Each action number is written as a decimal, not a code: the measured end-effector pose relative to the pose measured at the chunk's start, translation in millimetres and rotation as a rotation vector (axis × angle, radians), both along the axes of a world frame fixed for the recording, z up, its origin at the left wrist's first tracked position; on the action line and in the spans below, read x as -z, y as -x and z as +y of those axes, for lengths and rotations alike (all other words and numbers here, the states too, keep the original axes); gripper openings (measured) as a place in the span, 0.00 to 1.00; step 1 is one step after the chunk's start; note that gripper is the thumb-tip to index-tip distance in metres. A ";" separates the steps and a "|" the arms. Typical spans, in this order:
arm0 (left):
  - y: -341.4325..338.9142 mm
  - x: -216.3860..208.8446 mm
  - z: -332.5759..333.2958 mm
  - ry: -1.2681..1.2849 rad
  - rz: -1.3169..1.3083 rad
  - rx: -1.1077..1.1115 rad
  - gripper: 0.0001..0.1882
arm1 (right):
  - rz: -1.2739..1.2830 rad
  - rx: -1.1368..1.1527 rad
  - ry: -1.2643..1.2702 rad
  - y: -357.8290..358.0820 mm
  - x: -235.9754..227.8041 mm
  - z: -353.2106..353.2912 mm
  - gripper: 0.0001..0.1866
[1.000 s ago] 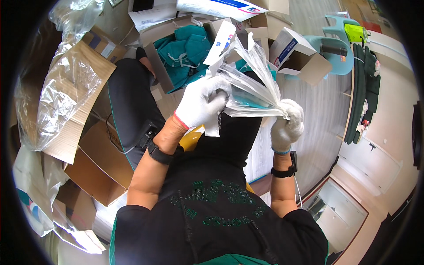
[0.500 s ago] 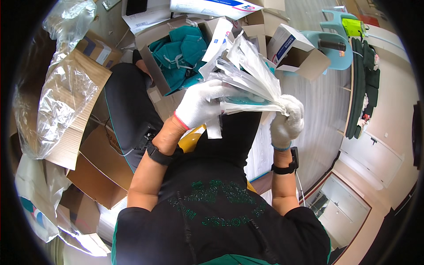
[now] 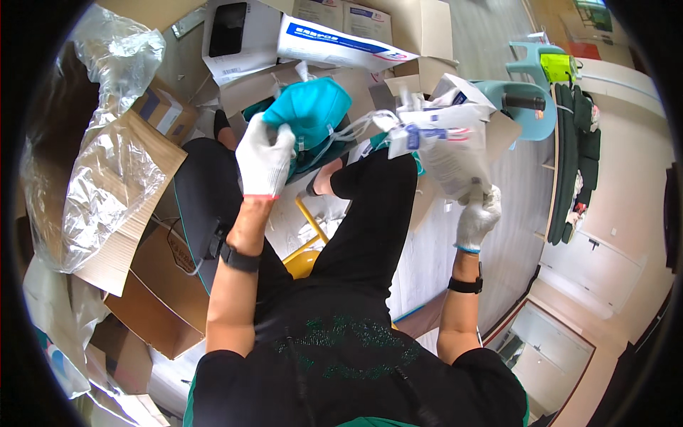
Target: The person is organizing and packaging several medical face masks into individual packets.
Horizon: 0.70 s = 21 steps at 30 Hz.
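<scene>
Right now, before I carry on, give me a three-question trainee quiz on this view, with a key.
1. What is the left hand holding?
2. True or false: the right hand is bare.
3. The white printed packaging is held by:
A) the left hand
B) the right hand
C) both hands

Key:
1. A teal mask.
2. False; it wears a white glove.
3. B

The domed teal cloth mask [image 3: 310, 107] looks matt, the flat white plastic packaging [image 3: 455, 156] smooth, the white five-fingered knitted gloves [image 3: 262, 160] slightly rough, the crumpled clear plastic film [image 3: 114, 178] glossy.
</scene>
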<state>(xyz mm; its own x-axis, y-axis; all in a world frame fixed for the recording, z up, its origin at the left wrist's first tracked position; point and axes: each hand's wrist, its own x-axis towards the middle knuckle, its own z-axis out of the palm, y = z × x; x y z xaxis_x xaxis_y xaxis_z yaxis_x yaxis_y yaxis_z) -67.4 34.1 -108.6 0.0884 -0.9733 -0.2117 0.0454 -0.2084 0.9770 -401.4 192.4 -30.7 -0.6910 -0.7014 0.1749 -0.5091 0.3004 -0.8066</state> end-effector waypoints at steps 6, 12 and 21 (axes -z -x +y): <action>24.5 30.7 -37.0 -0.075 -0.964 0.424 0.28 | -0.445 -0.079 0.104 -0.5 -14.1 -42.5 0.11; 39.0 39.1 -54.1 0.401 -0.781 0.802 0.32 | -0.964 -0.065 0.251 -11.2 -14.3 -75.8 0.11; 82.9 -64.5 -47.2 0.099 0.544 0.334 0.29 | 0.187 -0.232 0.106 -76.6 -23.9 -123.5 0.05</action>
<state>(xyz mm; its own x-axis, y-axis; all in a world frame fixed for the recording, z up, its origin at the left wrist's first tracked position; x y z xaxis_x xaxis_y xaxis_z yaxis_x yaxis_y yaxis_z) -150.3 -13.1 -44.1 -0.3172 -0.9471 -0.0484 0.4882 -0.2068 0.8479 -324.9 68.9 -6.9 -0.4634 -0.8078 0.3642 -0.6969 0.0783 -0.7129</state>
